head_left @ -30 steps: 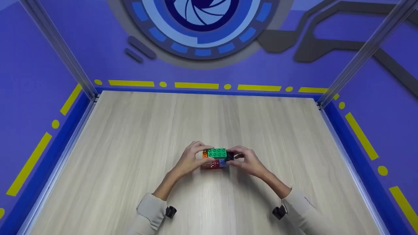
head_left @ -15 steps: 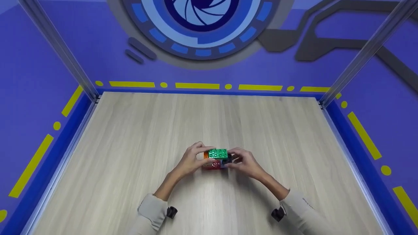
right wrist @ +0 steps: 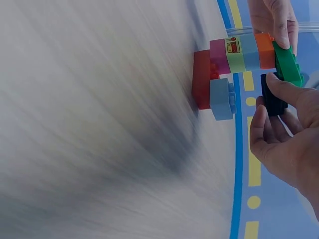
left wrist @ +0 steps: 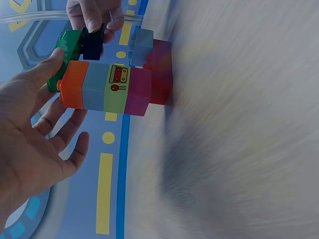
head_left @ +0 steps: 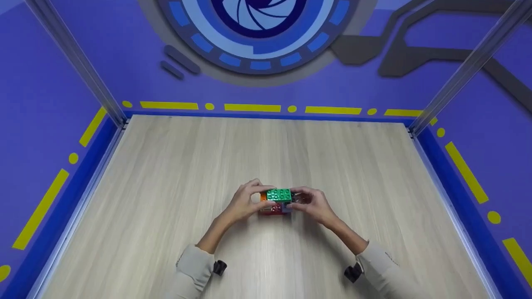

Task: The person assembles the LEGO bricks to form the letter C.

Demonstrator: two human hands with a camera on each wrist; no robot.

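A tower of toy building bricks stands on a red brick (right wrist: 201,82). Above it are magenta (left wrist: 139,92), printed light green (left wrist: 115,97), light blue (left wrist: 93,87) and orange (left wrist: 73,84) bricks. Across the top lies a long green brick (head_left: 278,194), overhanging to the right. My left hand (head_left: 245,200) pinches the green brick between thumb and fingers. Under the overhang, my right hand (head_left: 316,204) pinches a black brick (right wrist: 271,97) close against the green one; full contact cannot be told. Another light blue brick (right wrist: 221,99) sits on the red brick's right end, below the black one.
The pale wood-grain table (head_left: 199,158) extends around the tower. Blue printed panels (head_left: 257,95) border it at the back and sides, with metal posts (head_left: 465,70) at the corners. A small black device (head_left: 219,268) is worn at each wrist.
The black brick has shifted left beneath the green brick's overhang, and the right hand's fingers have changed position around it. The left hand keeps its hold on the green brick.
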